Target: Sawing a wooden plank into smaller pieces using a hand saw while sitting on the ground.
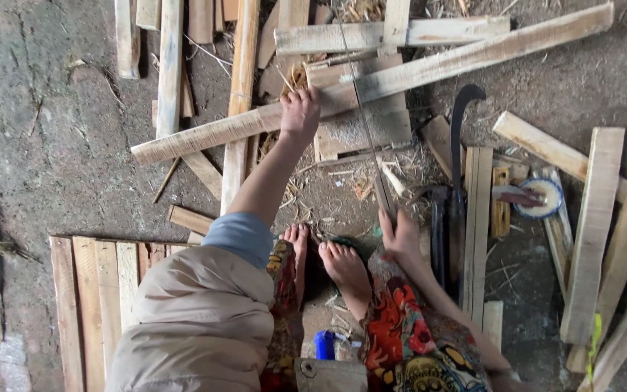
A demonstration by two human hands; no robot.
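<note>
While left hand point(300, 110) presses flat on long pale wooden plank point(371, 83), right hand point(400, 234) grips thin-bladed handsaw point(366, 131) crossing plank.

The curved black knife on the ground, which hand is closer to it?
The right hand, gripping the saw handle, is just beside the curved black knife. The left hand presses the long plank, farther away.
</note>
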